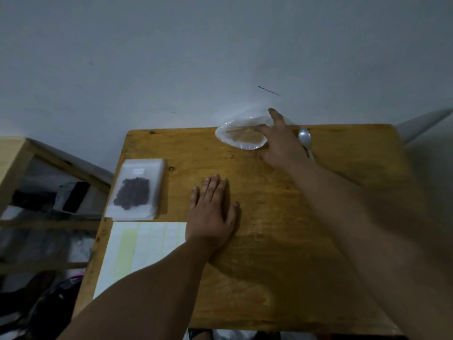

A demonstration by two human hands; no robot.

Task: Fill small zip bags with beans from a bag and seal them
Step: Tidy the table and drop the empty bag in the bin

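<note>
A wooden table (pixel 294 266) carries a lined sheet of paper (pixel 142 251). Just beyond the sheet lies a pile of small zip bags (pixel 147 168), the top one holding dark beans (pixel 133 193). Right of the sheet, touching its edge, a left hand (pixel 212 217) rests flat. Far beyond the sheet, to the right, lie a clear plastic bag (pixel 241 138) and a spoon (pixel 305 138).

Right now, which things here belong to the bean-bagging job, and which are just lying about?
Part of the job: clear plastic bag, touched by the right hand; spoon beside it, likely for scooping; stack of small zip bags, the top one holding dark beans.

Just lying about: ruled paper sheet by the left hand; clutter on the side shelf.
</note>
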